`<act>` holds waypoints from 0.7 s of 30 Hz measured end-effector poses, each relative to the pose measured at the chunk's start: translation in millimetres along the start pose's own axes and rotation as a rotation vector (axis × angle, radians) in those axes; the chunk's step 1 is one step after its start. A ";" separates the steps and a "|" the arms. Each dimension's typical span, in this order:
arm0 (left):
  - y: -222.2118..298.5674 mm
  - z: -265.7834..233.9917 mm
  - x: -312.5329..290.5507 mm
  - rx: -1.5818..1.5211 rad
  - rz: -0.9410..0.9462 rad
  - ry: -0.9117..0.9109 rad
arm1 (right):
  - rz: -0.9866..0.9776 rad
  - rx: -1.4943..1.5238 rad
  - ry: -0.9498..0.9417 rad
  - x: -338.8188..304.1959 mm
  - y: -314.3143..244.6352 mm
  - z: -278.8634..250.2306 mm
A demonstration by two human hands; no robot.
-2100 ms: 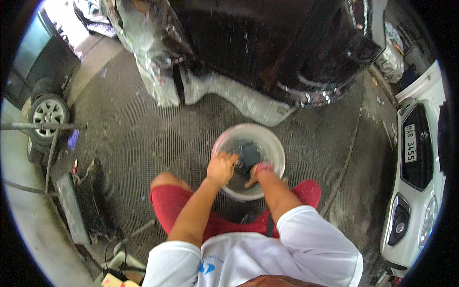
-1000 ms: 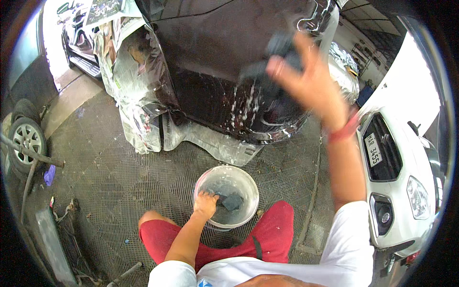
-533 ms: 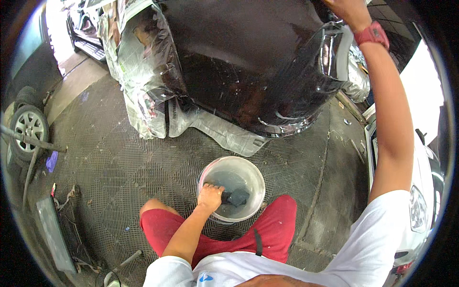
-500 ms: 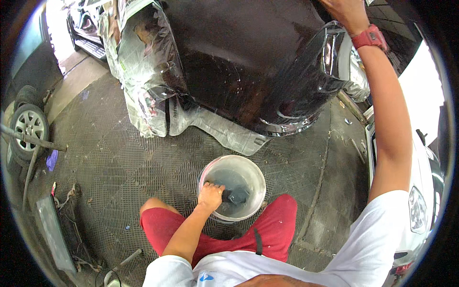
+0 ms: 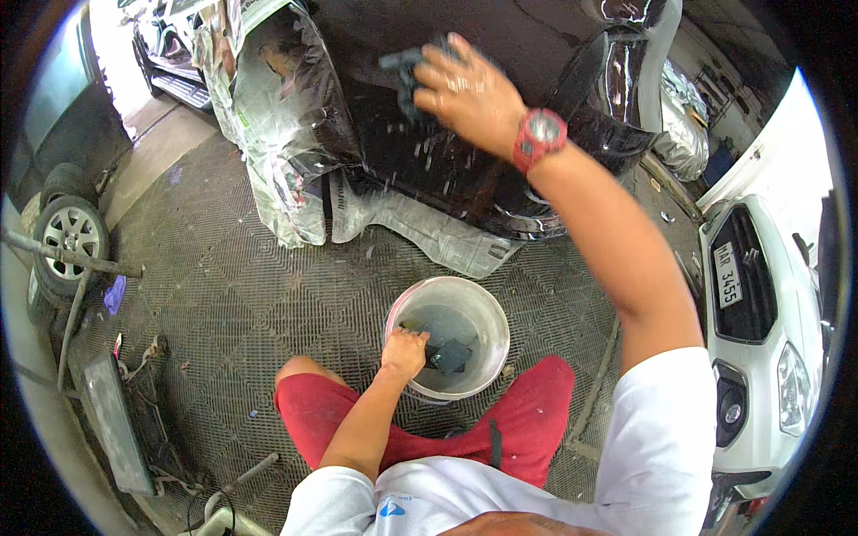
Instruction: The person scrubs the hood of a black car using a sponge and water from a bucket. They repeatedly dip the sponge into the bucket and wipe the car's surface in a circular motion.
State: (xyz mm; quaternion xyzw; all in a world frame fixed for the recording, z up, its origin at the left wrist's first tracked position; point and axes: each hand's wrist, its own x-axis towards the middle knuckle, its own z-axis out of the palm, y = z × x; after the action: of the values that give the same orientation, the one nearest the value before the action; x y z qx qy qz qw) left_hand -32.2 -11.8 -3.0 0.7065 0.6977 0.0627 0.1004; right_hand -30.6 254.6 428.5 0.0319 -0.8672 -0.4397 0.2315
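Right hand (image 5: 469, 96), upper centre: fingers partly spread, bent around a dark cloth (image 5: 407, 82) over the dark car panel (image 5: 375, 27). Left hand (image 5: 405, 353), centre: fingers curled inside pale bucket (image 5: 497, 332), beside dark piece (image 5: 454, 356); grip unclear.

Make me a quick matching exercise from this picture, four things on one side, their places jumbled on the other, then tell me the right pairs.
Things:
1. Red watch
2. Round bucket
3. White car
4. Dripping dark cloth

Places:
A. Near the picture's right edge
B. In the right hand
C. Strapped on an arm
D. At the left hand

Pairs: 1-C, 2-D, 3-A, 4-B
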 end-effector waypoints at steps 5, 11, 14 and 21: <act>6.4 -3.2 1.4 0.001 -0.029 -0.034 | 0.068 0.328 -0.121 -88.4 -92.4 -4.3; 8.5 -10.3 12.0 0.018 -0.064 -0.164 | 0.868 0.982 -0.406 -224.0 -288.1 -22.4; 7.0 -1.5 10.5 0.047 -0.054 -0.070 | 1.291 1.142 -0.859 -278.3 -373.6 24.1; -5.8 -0.9 -8.3 -0.079 -0.092 0.030 | 2.043 2.198 -1.015 -302.8 -452.5 133.8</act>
State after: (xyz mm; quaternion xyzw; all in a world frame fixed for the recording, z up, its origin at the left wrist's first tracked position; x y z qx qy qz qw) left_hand -38.2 -20.0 -3.0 0.6681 0.7279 0.0963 0.1205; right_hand 114.5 156.5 -104.1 0.5400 0.3883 -0.7465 0.0194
